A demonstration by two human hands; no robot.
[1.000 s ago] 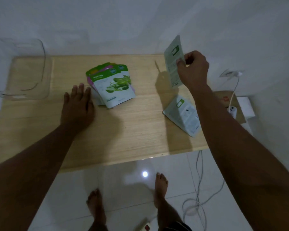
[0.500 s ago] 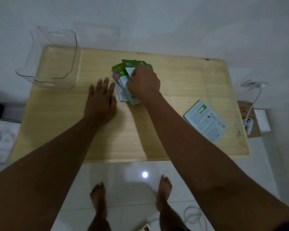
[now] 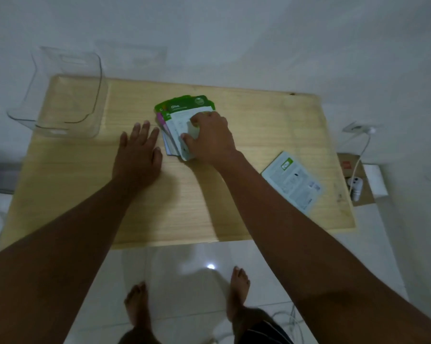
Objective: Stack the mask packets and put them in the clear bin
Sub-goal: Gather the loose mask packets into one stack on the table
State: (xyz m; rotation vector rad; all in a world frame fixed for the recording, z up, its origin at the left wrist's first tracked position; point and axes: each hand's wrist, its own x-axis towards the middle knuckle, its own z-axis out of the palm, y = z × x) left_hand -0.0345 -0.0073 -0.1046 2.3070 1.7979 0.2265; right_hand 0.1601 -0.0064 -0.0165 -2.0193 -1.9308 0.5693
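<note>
Mask packets [image 3: 182, 112] are fanned in a messy pile mid-table, green ones on top, a pink edge peeking out on the left. Right hand [image 3: 209, 137] is pressed down on the top packet, fingers curled on it. Left hand [image 3: 137, 155] lies flat and spread on the wooden table [image 3: 209, 207], just beside the pile. One lone packet [image 3: 292, 182] sits near the right edge. Clear bin [image 3: 68, 95] is at the far left corner, well apart.

Bare table [image 3: 209, 207] near and centre. Far left: clear bin [image 3: 65, 95], top open. Packet stack [image 3: 182, 120] centre, loose packet [image 3: 292, 181] right.
</note>
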